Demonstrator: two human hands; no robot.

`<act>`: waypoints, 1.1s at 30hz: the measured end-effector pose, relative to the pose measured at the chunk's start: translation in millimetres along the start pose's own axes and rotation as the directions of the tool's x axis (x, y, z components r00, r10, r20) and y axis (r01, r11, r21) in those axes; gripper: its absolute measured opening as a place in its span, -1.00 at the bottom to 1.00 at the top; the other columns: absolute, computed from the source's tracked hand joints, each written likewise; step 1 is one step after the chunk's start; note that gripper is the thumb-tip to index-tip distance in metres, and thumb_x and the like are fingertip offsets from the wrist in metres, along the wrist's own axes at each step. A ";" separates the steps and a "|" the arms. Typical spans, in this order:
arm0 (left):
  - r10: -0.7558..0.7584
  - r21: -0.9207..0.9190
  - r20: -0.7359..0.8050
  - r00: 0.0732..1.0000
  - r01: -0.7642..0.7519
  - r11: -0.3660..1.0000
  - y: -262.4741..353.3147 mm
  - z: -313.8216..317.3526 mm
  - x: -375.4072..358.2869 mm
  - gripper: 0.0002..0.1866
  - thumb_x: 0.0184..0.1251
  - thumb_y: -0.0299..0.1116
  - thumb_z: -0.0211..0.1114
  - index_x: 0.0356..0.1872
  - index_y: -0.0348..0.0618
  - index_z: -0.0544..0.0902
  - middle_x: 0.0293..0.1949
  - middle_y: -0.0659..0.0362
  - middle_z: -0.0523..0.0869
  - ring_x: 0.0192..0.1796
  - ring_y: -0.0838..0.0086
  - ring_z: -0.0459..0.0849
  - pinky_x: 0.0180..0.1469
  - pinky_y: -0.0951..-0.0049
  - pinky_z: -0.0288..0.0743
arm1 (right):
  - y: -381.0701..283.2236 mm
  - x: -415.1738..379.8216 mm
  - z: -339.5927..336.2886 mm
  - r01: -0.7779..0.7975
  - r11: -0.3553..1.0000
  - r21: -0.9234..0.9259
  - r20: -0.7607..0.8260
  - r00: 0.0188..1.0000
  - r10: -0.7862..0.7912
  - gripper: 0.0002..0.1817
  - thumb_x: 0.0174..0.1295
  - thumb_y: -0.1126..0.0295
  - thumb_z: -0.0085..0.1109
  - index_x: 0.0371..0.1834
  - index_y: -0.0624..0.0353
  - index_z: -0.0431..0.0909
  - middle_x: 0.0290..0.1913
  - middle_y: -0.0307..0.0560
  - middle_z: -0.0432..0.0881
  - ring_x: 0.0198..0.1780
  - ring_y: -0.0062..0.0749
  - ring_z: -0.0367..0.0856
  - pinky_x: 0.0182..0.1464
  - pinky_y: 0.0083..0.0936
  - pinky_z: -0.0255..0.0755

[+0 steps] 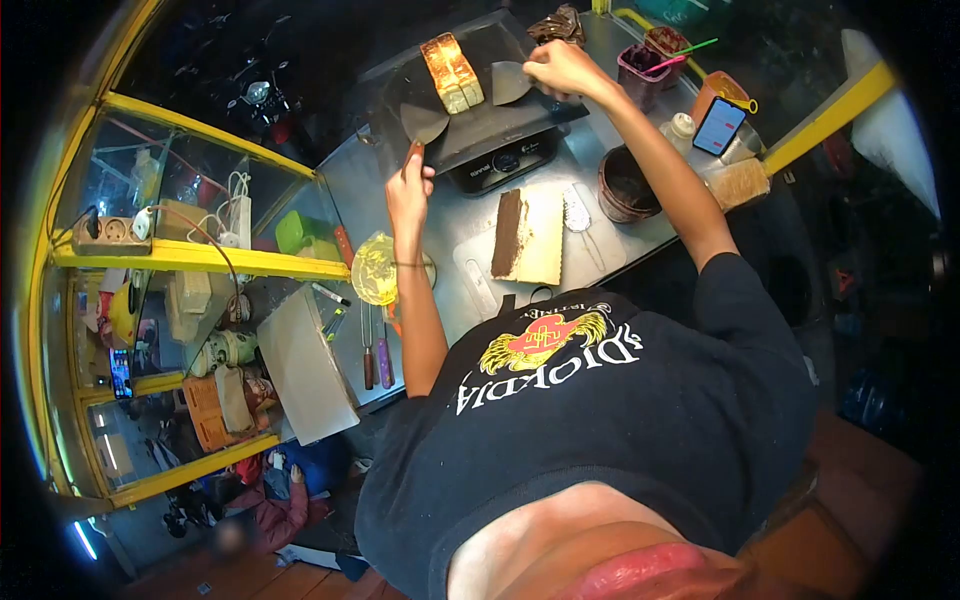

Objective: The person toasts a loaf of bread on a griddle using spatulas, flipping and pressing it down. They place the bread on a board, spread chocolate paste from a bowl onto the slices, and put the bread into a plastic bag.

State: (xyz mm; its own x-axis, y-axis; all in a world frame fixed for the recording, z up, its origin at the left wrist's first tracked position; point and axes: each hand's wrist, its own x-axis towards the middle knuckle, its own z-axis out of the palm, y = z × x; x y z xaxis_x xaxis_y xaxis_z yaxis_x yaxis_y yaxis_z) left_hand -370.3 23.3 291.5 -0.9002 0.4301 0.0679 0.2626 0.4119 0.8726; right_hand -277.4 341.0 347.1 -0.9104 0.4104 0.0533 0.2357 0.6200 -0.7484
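A toasted loaf of bread, browned on top and pale at its near end, lies on the dark griddle plate of a stove. My left hand is closed round the handle of a spatula, whose wide blade rests on the plate left of the loaf. To the loaf's right lies the blade of a second spatula. My right hand is closed on that one's handle. Nearer to me, a slab of bread with a dark brown spread along its left side lies on a white board.
A brown-smeared pot stands right of the board. Beyond it are spread tubs, a phone and a wrapped bread pack. Left are a yellow-smeared lid, long-handled tools and a yellow-framed glass case. A person is at lower left.
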 end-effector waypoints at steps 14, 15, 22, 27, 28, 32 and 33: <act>-0.331 -0.312 0.325 0.886 0.431 0.847 -129.5 66.0 -104.1 -0.57 0.49 -0.04 0.12 0.14 -0.16 0.54 -0.10 0.17 0.69 -0.13 0.53 0.64 -0.14 0.50 0.51 | 69.5 -208.0 -46.1 -0.096 0.781 -0.617 -0.035 0.995 0.095 -0.63 0.29 0.21 0.18 -0.12 0.38 0.59 -0.22 0.28 0.69 -0.07 0.20 0.65 0.01 -0.06 0.49; -0.323 -0.285 0.348 0.880 0.428 0.858 -131.6 69.8 -109.5 -0.57 0.49 -0.03 0.13 0.11 -0.16 0.55 -0.12 0.18 0.70 -0.14 0.53 0.64 -0.15 0.51 0.50 | 83.2 -219.5 -39.9 -0.116 0.766 -0.632 -0.144 0.989 0.030 -0.64 0.28 0.22 0.19 -0.15 0.38 0.60 -0.23 0.28 0.68 -0.08 0.21 0.65 -0.02 -0.05 0.49; -0.252 -0.177 0.247 0.936 0.299 0.938 -146.4 62.8 -99.3 -0.62 0.50 -0.09 0.11 0.01 -0.23 0.60 -0.18 0.14 0.73 -0.22 0.50 0.65 -0.16 0.50 0.46 | 86.3 -221.4 -39.8 -0.260 0.739 -0.621 -0.188 0.965 0.181 -0.64 0.26 0.19 0.22 -0.35 0.36 0.59 -0.29 0.30 0.66 -0.14 0.24 0.64 -0.13 0.02 0.50; 0.171 -0.167 0.207 0.963 -0.137 0.976 -64.8 62.6 -134.8 -0.74 0.48 -0.27 0.15 -0.02 -0.24 0.63 -0.20 0.12 0.74 -0.18 0.47 0.68 -0.10 0.46 0.51 | 91.7 -221.1 -38.7 -0.269 0.750 -0.604 -0.117 0.961 0.251 -0.62 0.24 0.16 0.25 -0.36 0.36 0.58 -0.28 0.32 0.65 -0.12 0.26 0.63 -0.12 0.02 0.50; 0.216 -0.067 0.305 0.928 -0.205 0.976 -34.0 67.0 -146.0 -0.79 0.46 -0.35 0.17 -0.08 -0.25 0.65 -0.21 0.10 0.75 -0.17 0.47 0.69 -0.06 0.49 0.50 | 93.6 -221.9 -38.8 -0.261 0.758 -0.598 -0.113 0.963 0.243 -0.61 0.25 0.13 0.24 -0.32 0.36 0.59 -0.30 0.32 0.65 -0.13 0.24 0.63 -0.14 0.01 0.48; 0.477 0.116 0.557 0.680 -0.632 0.766 -26.3 100.4 -157.4 -0.86 0.33 -0.36 0.24 -0.23 -0.19 0.67 -0.28 0.05 0.69 -0.15 0.16 0.63 -0.10 0.25 0.38 | 98.4 -222.5 -40.9 -0.267 0.800 -0.538 -0.091 0.961 0.260 -0.61 0.23 0.15 0.25 -0.33 0.37 0.59 -0.26 0.37 0.64 -0.10 0.29 0.61 -0.11 0.04 0.49; 0.489 0.103 0.559 0.669 -0.642 0.760 -26.6 104.5 -155.1 -0.86 0.33 -0.36 0.24 -0.23 -0.19 0.67 -0.28 0.05 0.69 -0.15 0.16 0.63 -0.10 0.25 0.38 | 98.8 -222.2 -43.7 -0.279 0.793 -0.541 -0.106 0.959 0.264 -0.61 0.23 0.15 0.25 -0.33 0.37 0.59 -0.26 0.37 0.64 -0.10 0.29 0.61 -0.11 0.04 0.49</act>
State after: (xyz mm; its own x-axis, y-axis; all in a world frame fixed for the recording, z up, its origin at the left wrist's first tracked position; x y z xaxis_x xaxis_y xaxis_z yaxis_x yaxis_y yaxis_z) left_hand -201.4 29.7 207.1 -0.2799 0.9385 0.2021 0.8132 0.1199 0.5695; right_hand -37.0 340.3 290.2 -0.7742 0.6283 -0.0764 0.6248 0.7394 -0.2510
